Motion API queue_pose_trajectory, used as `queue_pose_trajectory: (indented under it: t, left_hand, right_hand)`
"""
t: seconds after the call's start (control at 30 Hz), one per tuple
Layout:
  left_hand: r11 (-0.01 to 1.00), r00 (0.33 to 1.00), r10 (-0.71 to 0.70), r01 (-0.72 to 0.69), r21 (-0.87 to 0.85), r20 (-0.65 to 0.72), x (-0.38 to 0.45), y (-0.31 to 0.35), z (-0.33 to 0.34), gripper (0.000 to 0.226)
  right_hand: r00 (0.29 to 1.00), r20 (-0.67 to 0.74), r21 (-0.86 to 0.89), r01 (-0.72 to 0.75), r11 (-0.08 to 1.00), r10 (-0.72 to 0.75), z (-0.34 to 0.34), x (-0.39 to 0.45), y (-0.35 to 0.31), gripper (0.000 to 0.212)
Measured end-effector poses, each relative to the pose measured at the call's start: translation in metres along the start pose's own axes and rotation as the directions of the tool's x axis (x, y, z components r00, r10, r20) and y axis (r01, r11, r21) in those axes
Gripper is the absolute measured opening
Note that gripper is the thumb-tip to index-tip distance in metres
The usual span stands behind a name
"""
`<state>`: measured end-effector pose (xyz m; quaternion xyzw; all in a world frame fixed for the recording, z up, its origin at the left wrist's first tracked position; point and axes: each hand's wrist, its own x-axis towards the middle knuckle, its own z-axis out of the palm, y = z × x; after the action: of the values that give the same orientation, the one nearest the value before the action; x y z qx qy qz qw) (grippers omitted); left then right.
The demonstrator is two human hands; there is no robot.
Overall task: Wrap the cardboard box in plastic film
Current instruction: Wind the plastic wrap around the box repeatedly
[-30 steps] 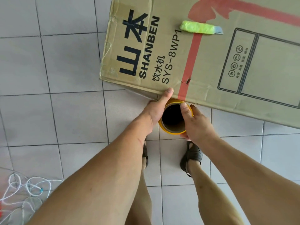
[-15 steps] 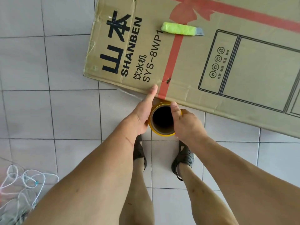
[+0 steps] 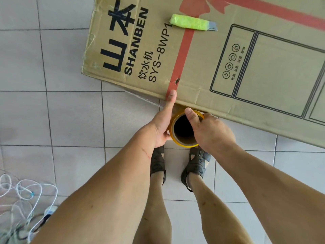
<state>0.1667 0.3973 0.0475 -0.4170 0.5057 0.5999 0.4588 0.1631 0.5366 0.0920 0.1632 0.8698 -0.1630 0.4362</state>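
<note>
Cardboard box lies flat on the tiled floor, printed SHANBEN SYS-8WP1, a red ribbon graphic running across its top face; a utility knife with a yellow-green handle rests on that ribbon. At the box's near edge both hands hold a roll of film, yellow-rimmed, its dark core facing up. Left hand has its grip wrapped round the roll's left side, thumb stretched up onto the box edge at the red stripe; right hand grips the right side, thumb hooked over the rim; sandalled feet below; tangled white cord lies at lower left.
</note>
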Motion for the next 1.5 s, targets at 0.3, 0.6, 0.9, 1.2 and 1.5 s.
queue_pose_trajectory:
  t: [0.3, 0.6, 0.9, 1.2, 1.5]
  left_hand:
    - [0.999, 1.0, 0.002, -0.002, 0.048, -0.012, -0.001, 0.003, 0.017, 0.09]
    - [0.997, 0.999, 0.031, -0.029, 0.073, -0.02, 0.001, 0.007, 0.034, 0.08]
    - [1.0, 0.999, 0.016, -0.016, 0.003, -0.035, -0.002, -0.013, 0.058, 0.119]
    - [0.995, 0.997, -0.072, 0.074, -0.071, 0.029, 0.004, -0.014, 0.065, 0.126]
    - [0.999, 0.999, -0.044, 0.044, -0.009, -0.015, 0.003, -0.01, 0.081, 0.101]
  right_hand:
    - [0.995, 0.098, 0.128, -0.048, 0.991, 0.036, -0.005, 0.008, 0.014, 0.088]
    - [0.984, 0.169, 0.332, -0.113, 0.936, 0.059, -0.003, 0.002, 0.034, 0.077]
    - [0.994, -0.006, 0.167, -0.108, 0.98, 0.11, -0.01, -0.003, 0.052, 0.088]
    - [0.987, -0.005, 0.077, -0.159, 0.984, 0.16, -0.017, -0.007, 0.056, 0.078]
    - [0.968, 0.196, 0.459, -0.233, 0.857, 0.158, -0.017, -0.003, 0.07, 0.08]
